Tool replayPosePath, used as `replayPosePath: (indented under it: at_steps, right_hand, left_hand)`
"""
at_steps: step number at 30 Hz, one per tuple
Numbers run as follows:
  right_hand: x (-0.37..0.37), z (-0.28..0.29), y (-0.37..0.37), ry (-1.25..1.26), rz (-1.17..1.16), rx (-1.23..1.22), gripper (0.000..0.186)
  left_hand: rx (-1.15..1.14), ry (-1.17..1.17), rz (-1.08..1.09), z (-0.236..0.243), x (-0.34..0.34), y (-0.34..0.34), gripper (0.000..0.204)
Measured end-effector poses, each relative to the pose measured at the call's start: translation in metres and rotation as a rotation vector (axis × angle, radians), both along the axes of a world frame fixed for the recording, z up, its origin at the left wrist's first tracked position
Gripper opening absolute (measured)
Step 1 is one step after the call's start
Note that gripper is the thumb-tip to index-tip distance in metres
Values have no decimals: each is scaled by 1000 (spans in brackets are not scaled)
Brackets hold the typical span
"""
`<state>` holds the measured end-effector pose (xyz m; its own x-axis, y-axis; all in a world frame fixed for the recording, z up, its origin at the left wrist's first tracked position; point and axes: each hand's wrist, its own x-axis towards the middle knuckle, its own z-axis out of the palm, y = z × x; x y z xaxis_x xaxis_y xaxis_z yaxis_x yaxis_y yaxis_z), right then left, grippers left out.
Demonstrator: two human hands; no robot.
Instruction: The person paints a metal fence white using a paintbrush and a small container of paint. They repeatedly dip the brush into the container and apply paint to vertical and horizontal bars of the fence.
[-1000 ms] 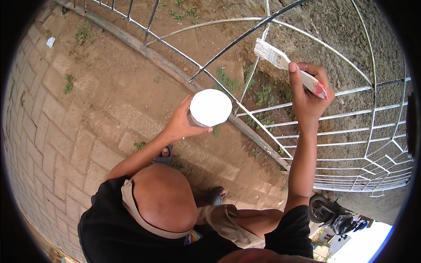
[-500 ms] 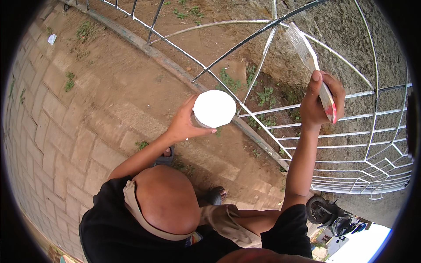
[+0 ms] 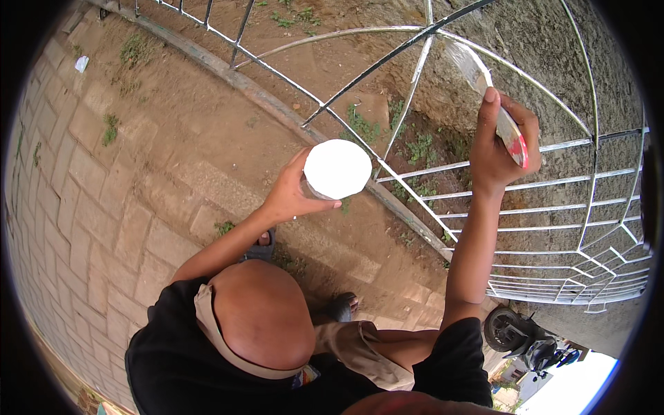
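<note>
My left hand [image 3: 287,194] grips a round cup of white paint [image 3: 337,168], its fingers curled around the side, just beside the lower rail of a metal fence. Higher and to the right, my right hand [image 3: 494,155] holds a paintbrush [image 3: 513,142] by its red-smeared handle. The brush's whitish bristles point up and left, near where the fence bars [image 3: 416,72] cross. Whether they touch a bar I cannot tell. Some bars are white, others dark.
A paved path [image 3: 90,263] with dirt runs on the left, with weeds and a small white scrap [image 3: 81,63]. A sandalled foot [image 3: 339,308] is below me. A rough wall [image 3: 526,48] stands behind the fence. A parked motorbike [image 3: 526,339] is at the lower right.
My right hand and brush shifted rightward and tilted more upright, then rose slightly over the last half second. My left hand with the cup moved only slightly.
</note>
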<state>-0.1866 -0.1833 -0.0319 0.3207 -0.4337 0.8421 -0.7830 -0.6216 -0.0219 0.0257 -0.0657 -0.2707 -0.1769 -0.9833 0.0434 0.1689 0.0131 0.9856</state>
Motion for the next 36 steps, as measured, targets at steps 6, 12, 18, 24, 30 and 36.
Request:
replayPosePath:
  at_steps: [6,12,18,24,30,36]
  right_hand:
    - [6,-16,4,100,108,-32,21]
    - [-5,-33,-6,-419,133,-77,17]
    - [-22,-49,5,-124,-20,25,17]
    - [-6,-49,21,191,157,48,18]
    - [-14,-52,20,-218,115,23,15]
    - [-24,-62,20,-146,-135,72,14]
  left_hand:
    - [-18,13,53,-5,0,1,93]
    - [-40,-46,25,2,2,-2,91]
    - [28,-6,10,-6,4,-1,91]
    - [37,-43,33,-14,4,1,93]
    - [30,-46,-10,-4,2,-2,94]
    - [87,-36,-27,-6,1,2,93]
